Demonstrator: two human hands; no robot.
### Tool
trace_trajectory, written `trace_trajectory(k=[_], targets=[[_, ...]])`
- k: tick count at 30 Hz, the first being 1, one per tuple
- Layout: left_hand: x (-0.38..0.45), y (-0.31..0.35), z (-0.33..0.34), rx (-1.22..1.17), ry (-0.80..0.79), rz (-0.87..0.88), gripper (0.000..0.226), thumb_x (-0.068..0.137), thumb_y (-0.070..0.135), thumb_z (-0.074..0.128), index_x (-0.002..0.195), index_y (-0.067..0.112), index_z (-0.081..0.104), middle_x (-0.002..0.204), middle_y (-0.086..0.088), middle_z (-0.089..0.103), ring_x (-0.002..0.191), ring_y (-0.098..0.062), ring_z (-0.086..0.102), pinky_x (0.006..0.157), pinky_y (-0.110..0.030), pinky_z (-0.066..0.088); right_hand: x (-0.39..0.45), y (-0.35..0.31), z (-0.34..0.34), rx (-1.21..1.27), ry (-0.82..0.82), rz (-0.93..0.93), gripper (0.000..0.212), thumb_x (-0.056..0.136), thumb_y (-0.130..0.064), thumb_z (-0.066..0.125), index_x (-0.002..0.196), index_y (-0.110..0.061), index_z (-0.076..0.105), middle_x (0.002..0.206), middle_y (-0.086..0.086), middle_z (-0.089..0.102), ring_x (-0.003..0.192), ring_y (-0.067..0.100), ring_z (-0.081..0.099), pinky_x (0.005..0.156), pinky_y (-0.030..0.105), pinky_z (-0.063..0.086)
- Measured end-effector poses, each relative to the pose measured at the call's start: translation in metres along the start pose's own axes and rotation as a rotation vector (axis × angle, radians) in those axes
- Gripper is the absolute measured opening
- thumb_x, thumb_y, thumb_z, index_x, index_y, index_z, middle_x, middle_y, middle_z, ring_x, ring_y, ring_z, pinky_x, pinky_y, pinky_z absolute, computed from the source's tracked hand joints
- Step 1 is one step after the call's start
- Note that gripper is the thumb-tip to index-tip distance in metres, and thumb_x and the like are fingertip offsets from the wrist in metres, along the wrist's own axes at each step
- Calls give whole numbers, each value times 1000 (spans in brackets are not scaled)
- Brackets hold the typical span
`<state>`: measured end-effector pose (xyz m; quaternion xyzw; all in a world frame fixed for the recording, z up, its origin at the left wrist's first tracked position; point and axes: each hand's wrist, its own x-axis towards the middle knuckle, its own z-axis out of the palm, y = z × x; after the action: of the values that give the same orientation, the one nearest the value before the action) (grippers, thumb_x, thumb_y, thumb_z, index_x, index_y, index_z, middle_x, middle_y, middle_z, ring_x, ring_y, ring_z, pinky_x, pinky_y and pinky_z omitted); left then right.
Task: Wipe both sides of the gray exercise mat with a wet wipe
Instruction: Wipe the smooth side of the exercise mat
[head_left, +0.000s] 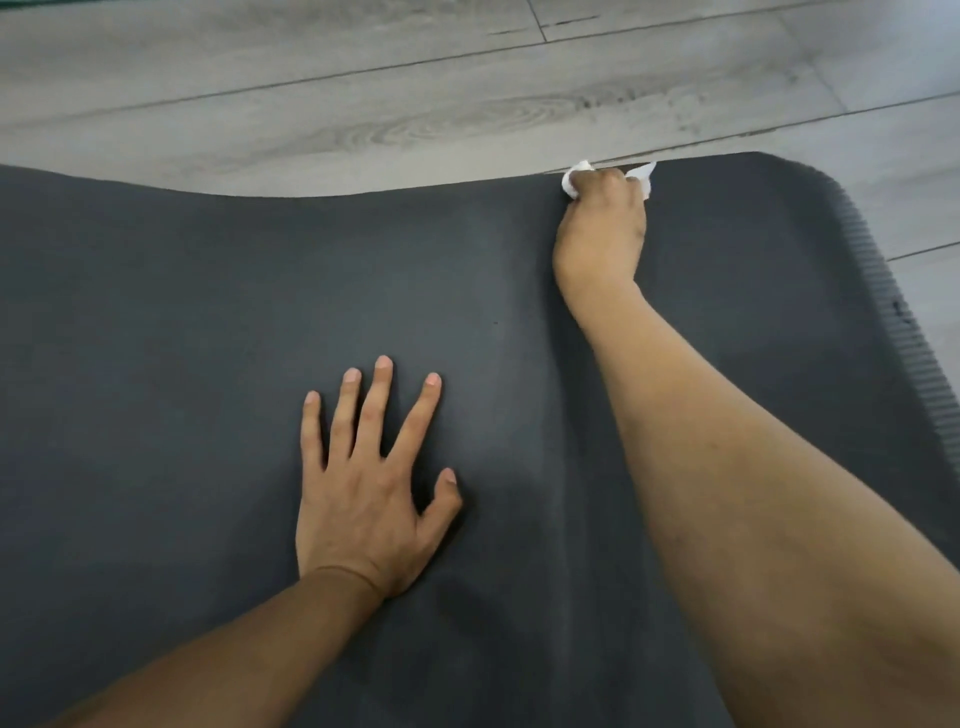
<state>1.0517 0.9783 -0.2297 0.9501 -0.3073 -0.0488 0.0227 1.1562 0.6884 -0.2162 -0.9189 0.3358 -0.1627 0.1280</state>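
The dark gray exercise mat (182, 322) lies flat on the floor and fills most of the view, with its far edge running across the upper third. My right hand (600, 228) reaches to that far edge and grips a crumpled white wet wipe (574, 179), which sticks out on both sides of the curled fingers and touches the mat. My left hand (366, 483) rests flat on the middle of the mat with its fingers spread and straight. The mat's right end (893, 312) shows a ribbed rim and a rounded corner.
A light gray wood-look plank floor (363, 88) lies beyond the mat's far edge and to the right of its ribbed end. Nothing else lies on the mat besides my hands and forearms.
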Motion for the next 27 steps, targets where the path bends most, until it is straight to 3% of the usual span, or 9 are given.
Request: trace_trajectory(k=[4,6,8,11,14,17,21,24,27], targets=[[0,-1,-1,1,-17,3,79,89,57,36,162,30,21,169,-13,18,156,-36,17,122,-63,16,-24,-76,21,125,-193,-363,34,90,-4,46,109,-18,70,103,8,64,100,28,57,84,30,41],[0,-1,0,10,-16,4,79,89,56,36,162,30,21,169,-12,17,155,-36,18,122,-63,16,-47,-106,25,99,-266,-565,37,94,-6,40,119,-17,65,107,5,63,106,26,54,100,30,34],[-1,-2,-1,-2,-10,11,79,89,56,36,162,30,22,169,-12,18,155,-36,18,122,-63,16,-44,-90,17,38,-234,-654,36,95,-8,38,119,-16,63,107,5,62,110,25,52,99,30,31],[0,-2,-1,-15,0,11,78,89,55,37,162,30,24,168,-13,20,155,-36,18,122,-63,17,-12,-8,3,-28,-6,-434,29,83,-3,47,100,-12,69,90,13,63,97,32,55,79,35,38],[0,-1,-1,-24,1,8,78,89,56,37,162,29,25,168,-14,21,155,-37,19,122,-63,17,-4,66,-25,-85,20,-125,31,84,2,45,97,-14,67,91,14,57,92,33,49,91,35,41],[0,0,-1,-23,-8,0,79,89,56,37,162,30,24,168,-14,21,155,-37,18,122,-63,17,-6,49,-19,-61,70,-15,32,82,0,45,95,-15,71,94,14,57,92,33,50,96,32,36],[0,0,0,-13,-18,-2,79,89,57,38,162,31,24,168,-13,20,156,-36,17,122,-62,16,-52,-63,9,64,-124,-398,26,75,-1,55,91,-9,73,91,15,62,89,33,58,74,34,35],[1,-1,0,-14,-14,8,78,89,57,37,161,31,25,169,-12,19,156,-35,16,122,-62,15,-85,-93,14,59,-156,-726,25,78,-5,50,87,-11,73,81,9,60,78,29,57,75,38,45],[1,-2,0,-20,-6,1,79,88,57,37,162,31,24,168,-12,20,156,-35,17,123,-62,15,-57,-29,-3,-35,34,-568,31,77,-4,43,83,-10,72,75,11,58,74,33,56,86,42,50]])
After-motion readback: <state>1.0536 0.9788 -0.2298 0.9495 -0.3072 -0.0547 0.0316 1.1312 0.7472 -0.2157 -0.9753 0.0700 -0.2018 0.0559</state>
